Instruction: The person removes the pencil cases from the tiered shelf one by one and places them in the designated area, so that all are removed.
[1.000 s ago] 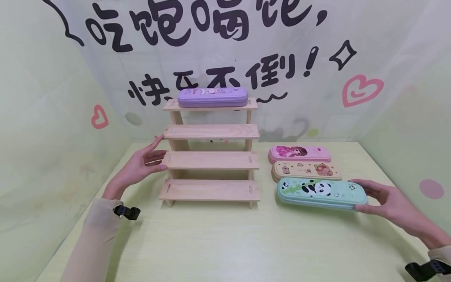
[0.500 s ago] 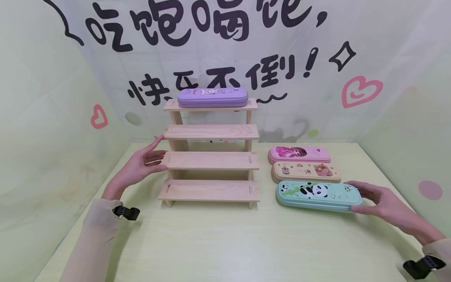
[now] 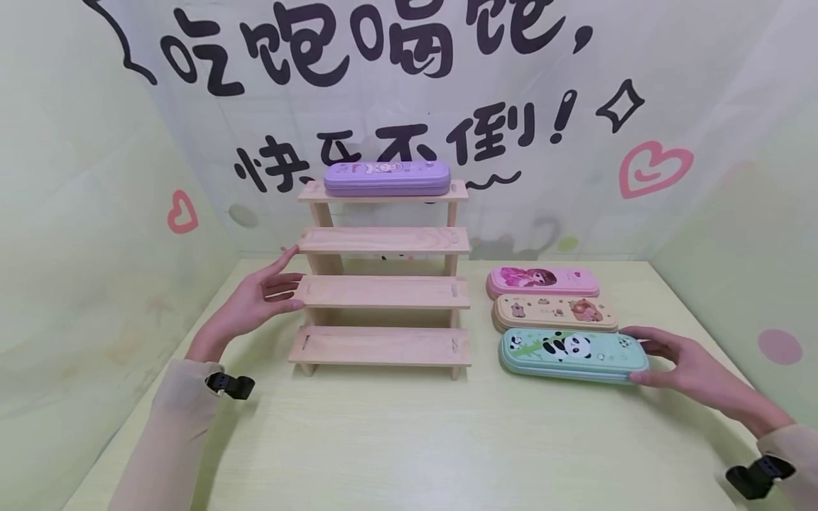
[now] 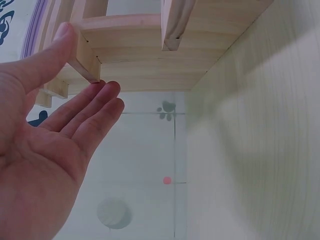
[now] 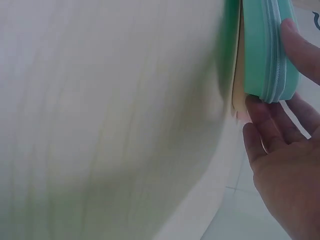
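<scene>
Greenish table (image 3: 409, 433) — perhaps laminate — under 4-tier rack (image 3: 383, 291), lettered backdrop (image 3: 396, 103) behind

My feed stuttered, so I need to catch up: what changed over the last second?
The right hand kept its grip on the mint-green rounded panda case and moved it left, seemingly lower. Unchanged: the left hand touching the pale wooden rack, purple oblong case on top, pink oblong case, beige oblong case.
</scene>
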Available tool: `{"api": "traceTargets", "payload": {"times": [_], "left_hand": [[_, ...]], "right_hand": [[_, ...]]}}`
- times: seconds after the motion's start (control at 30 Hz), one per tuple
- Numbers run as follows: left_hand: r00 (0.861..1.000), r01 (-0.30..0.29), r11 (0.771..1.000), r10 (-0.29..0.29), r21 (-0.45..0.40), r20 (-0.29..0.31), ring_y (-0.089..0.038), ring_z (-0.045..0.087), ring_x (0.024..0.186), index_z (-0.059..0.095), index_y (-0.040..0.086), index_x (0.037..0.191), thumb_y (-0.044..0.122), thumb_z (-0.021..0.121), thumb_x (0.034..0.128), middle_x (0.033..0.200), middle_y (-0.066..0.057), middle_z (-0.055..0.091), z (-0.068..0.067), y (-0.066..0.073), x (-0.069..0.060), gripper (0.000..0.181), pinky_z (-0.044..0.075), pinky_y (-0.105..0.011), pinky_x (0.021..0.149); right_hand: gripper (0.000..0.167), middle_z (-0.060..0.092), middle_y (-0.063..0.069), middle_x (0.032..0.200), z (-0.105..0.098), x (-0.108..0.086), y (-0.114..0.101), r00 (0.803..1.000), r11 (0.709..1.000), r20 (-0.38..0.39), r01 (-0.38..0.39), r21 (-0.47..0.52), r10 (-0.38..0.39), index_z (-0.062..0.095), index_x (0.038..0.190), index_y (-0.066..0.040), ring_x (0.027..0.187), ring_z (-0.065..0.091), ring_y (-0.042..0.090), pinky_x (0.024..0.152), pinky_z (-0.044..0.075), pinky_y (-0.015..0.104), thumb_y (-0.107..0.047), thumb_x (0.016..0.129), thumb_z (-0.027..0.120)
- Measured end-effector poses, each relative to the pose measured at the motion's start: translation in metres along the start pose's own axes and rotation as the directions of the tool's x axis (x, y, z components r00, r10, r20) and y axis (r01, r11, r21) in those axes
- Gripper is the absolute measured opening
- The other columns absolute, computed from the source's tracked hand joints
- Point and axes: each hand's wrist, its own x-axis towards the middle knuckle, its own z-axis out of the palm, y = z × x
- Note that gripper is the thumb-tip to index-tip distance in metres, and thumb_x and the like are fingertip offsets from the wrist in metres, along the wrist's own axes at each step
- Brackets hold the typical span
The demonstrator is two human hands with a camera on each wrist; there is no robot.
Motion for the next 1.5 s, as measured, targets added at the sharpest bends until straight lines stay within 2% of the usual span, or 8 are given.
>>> {"api": "traceTargets", "payload": {"times": [0.23, 0.6, 0.77, 0.9, 1.13, 1.23, 1.4, 1.5], "left_hand": [[1.0, 0.005, 1.0, -0.005, -0.017, 0.002, -0.045, 0.053, 0.137, 0.022, 0.025, 0.17, 0.002, 0.079, 0.0944, 0.157, -0.028, 0.045, -0.001, 0.002, 0.0, 0.098, 0.05, -0.046, 0.107], [1.0, -0.005, 1.0, 0.005, -0.011, 0.006, -0.047, 0.054, 0.136, 0.021, 0.024, 0.17, 0.001, 0.079, 0.0945, 0.154, -0.03, 0.048, 0.0, 0.0, 0.0, 0.098, 0.054, -0.03, 0.105], [1.0, -0.004, 1.0, 0.004, -0.007, 0.006, -0.047, 0.054, 0.136, 0.021, 0.025, 0.17, 0.002, 0.079, 0.0944, 0.155, -0.03, 0.048, -0.001, 0.0, 0.0, 0.099, 0.053, -0.037, 0.107], [1.0, 0.002, 1.0, -0.002, -0.006, 0.007, -0.046, 0.054, 0.136, 0.021, 0.026, 0.17, 0.003, 0.08, 0.0943, 0.154, -0.029, 0.049, -0.001, 0.0, 0.0, 0.099, 0.05, -0.048, 0.108], [1.0, 0.012, 1.0, -0.012, -0.008, 0.003, -0.046, 0.054, 0.136, 0.021, 0.026, 0.17, 0.002, 0.08, 0.0939, 0.154, -0.029, 0.049, -0.001, 0.0, 0.0, 0.099, 0.049, -0.049, 0.107], [1.0, 0.008, 1.0, -0.008, -0.007, 0.002, -0.046, 0.054, 0.136, 0.022, 0.026, 0.17, 0.002, 0.08, 0.0937, 0.154, -0.03, 0.049, -0.001, 0.0, 0.0, 0.099, 0.05, -0.047, 0.107], [1.0, 0.007, 1.0, -0.007, -0.004, 0.003, -0.045, 0.055, 0.136, 0.022, 0.028, 0.17, 0.003, 0.081, 0.0934, 0.153, -0.029, 0.051, -0.001, -0.002, 0.001, 0.1, 0.054, -0.031, 0.106], [1.0, 0.013, 1.0, -0.013, -0.005, 0.003, -0.043, 0.055, 0.136, 0.022, 0.03, 0.17, 0.004, 0.081, 0.0933, 0.153, -0.028, 0.051, -0.002, -0.002, 0.001, 0.1, 0.054, -0.034, 0.106]], "right_hand": [[0.073, 0.064, -0.009, 0.129, 0.001, 0.005, 0.002, 1.0, 1.0, 0.009, 0.0, -0.017, 0.0, 0.056, 0.149, -0.005, 0.108, 0.059, -0.008, 0.082, 0.049, 0.01, -0.013, 0.085, 0.09], [0.075, 0.059, -0.001, 0.134, 0.003, 0.008, 0.005, 1.0, 0.999, 0.009, -0.011, -0.038, 0.011, 0.056, 0.15, -0.004, 0.109, 0.056, -0.01, 0.083, 0.048, 0.009, -0.016, 0.085, 0.091], [0.075, 0.058, 0.006, 0.135, 0.003, 0.01, 0.005, 1.0, 0.999, 0.018, -0.004, -0.046, 0.005, 0.055, 0.151, -0.004, 0.108, 0.056, -0.01, 0.084, 0.049, 0.009, -0.016, 0.085, 0.09], [0.075, 0.058, 0.003, 0.135, 0.003, 0.01, 0.006, 1.0, 0.999, 0.018, 0.003, -0.041, -0.002, 0.055, 0.15, -0.003, 0.108, 0.056, -0.01, 0.085, 0.049, 0.009, -0.016, 0.085, 0.091], [0.075, 0.058, -0.004, 0.134, 0.003, 0.01, 0.008, 1.0, 1.0, 0.017, 0.011, -0.029, -0.01, 0.055, 0.15, -0.003, 0.109, 0.056, -0.01, 0.085, 0.048, 0.008, -0.015, 0.086, 0.09], [0.075, 0.057, -0.009, 0.134, 0.003, 0.009, 0.009, 1.0, 1.0, 0.016, 0.012, -0.024, -0.012, 0.055, 0.15, -0.003, 0.109, 0.056, -0.01, 0.085, 0.048, 0.008, -0.015, 0.086, 0.09], [0.074, 0.057, -0.017, 0.131, 0.003, 0.008, 0.011, 1.0, 1.0, 0.014, 0.027, -0.007, -0.027, 0.055, 0.15, -0.002, 0.108, 0.058, -0.008, 0.085, 0.048, 0.008, -0.013, 0.085, 0.09], [0.074, 0.056, -0.018, 0.131, 0.003, 0.008, 0.011, 1.0, 1.0, 0.017, 0.027, -0.008, -0.026, 0.055, 0.15, -0.003, 0.109, 0.058, -0.008, 0.085, 0.048, 0.007, -0.013, 0.086, 0.09]]}}
